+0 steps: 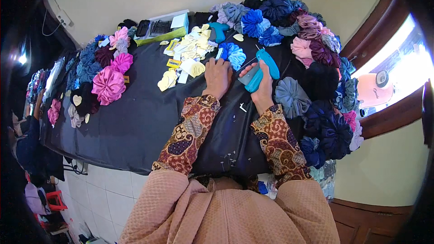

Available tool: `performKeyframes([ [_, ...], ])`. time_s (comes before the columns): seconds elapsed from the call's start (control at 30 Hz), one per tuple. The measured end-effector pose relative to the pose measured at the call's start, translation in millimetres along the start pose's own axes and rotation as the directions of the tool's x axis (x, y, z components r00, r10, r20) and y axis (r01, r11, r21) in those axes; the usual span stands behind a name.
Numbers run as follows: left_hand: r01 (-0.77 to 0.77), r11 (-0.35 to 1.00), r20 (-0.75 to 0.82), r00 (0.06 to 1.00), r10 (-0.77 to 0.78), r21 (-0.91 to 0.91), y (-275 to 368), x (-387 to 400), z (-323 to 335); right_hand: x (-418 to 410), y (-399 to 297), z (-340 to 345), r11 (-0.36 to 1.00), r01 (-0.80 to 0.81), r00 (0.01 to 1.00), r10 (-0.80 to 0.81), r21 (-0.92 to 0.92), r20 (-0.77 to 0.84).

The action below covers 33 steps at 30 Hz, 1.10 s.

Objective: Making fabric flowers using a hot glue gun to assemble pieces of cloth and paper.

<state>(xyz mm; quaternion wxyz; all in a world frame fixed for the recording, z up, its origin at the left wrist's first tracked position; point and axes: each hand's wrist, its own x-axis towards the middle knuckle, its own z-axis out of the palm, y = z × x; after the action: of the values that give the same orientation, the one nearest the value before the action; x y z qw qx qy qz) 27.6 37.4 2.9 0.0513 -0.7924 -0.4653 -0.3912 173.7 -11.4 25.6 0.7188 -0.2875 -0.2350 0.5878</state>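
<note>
My right hand [264, 89] is wrapped around a teal tagging gun [267, 69], whose needle points up and away from me. My left hand [217, 77] lies palm down, with its fingertips at the near edge of a blue tie-dyed scrunchie [233, 55]. Whether those fingers pinch the fabric is hidden under the hand. Just left of it is a heap of cream and white paper tags [193, 49], a few with yellow printed parts. A second teal tagging gun [218, 32] rests behind the heap.
Piled scrunchies [307, 37] curve around the back and right, beside a window [393, 64]. More scrunchies, with a pink satin one [109, 86], lie left. An open box [162, 28] stands behind. Plastic fasteners [230, 160] dot the black tablecloth [145, 125]. Another person [28, 142] is far left.
</note>
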Motion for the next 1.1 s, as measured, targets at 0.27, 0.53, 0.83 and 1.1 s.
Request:
performKeyframes([
  [0.27,0.102,0.976,-0.19,0.972,-0.139,-0.193,1.6,-3.6,-16.7,4.2,-6.0,-8.9,0.998,0.053,0.996,-0.053,0.012,-0.069],
  [0.53,0.378,0.648,0.15,0.913,-0.379,-0.662,-9.8,-27.6,-50.4,3.4,-8.0,-7.6,0.999,0.033,0.998,-0.032,0.018,-0.062],
  [0.83,0.244,0.948,-0.27,0.917,-0.293,-0.203,-38.1,-39.2,-61.1,-3.4,-4.9,0.6,0.986,0.031,0.999,-0.037,-0.162,-0.036],
  [1.1,0.514,0.84,-0.26,0.847,-0.464,0.177,-79.5,-45.1,-71.2,-8.4,-6.7,10.5,0.966,0.026,0.999,-0.035,-0.256,-0.032],
])
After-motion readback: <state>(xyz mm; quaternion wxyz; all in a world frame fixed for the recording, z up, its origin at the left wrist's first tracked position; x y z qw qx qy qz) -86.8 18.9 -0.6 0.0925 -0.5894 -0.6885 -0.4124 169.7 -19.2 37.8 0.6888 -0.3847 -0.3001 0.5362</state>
